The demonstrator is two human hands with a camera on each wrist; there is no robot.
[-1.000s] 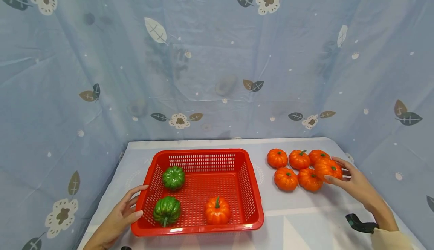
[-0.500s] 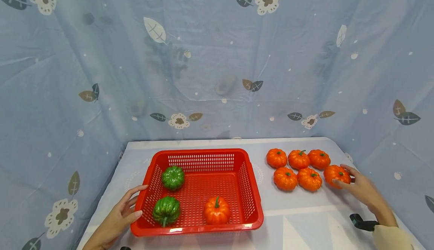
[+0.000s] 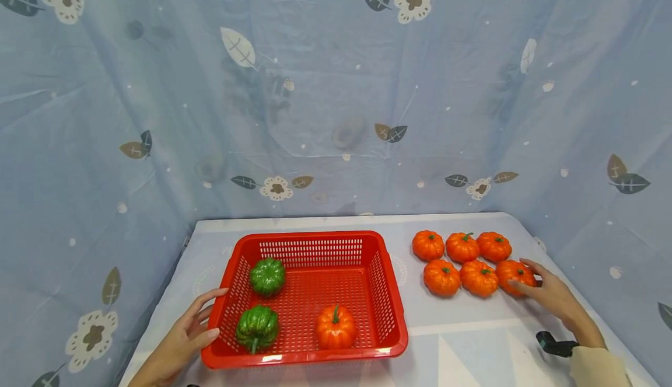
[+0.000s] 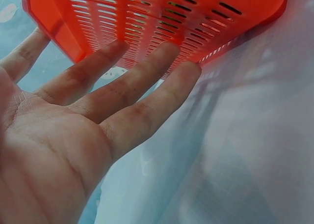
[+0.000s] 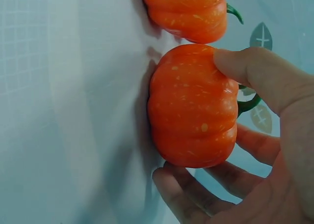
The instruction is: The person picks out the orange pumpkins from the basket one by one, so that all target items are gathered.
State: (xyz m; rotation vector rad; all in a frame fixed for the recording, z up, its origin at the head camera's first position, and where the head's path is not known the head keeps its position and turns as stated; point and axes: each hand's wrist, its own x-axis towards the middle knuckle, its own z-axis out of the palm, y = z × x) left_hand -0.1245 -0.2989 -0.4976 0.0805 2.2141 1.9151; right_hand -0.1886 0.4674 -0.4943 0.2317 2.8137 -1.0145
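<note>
My right hand (image 3: 551, 293) holds a small orange pumpkin (image 5: 194, 106) at the right end of the front row. In the right wrist view the thumb lies on the pumpkin's upper side and the other fingers reach round its lower side. Its base is against the table, and a curved green stem shows. My left hand (image 3: 181, 337) rests against the left side of a red plastic basket (image 3: 304, 359). Its fingers, loosely extended, meet the slotted wall (image 4: 167, 22) in the left wrist view. Inside the basket are an orange pumpkin (image 3: 336, 327) and two ribbed green vegetables (image 3: 257, 327).
Several more orange pumpkins (image 3: 443, 277) stand in two rows right of the basket. Blue patterned cloth (image 3: 325, 112) hangs behind and on both sides of the table (image 3: 462, 340). A black strap piece (image 3: 555, 345) sticks out by my right wrist.
The pumpkin in my right hand has come down from over the back row to the table, then shifted slightly left toward its neighbour. My left hand and the basket stay put.
</note>
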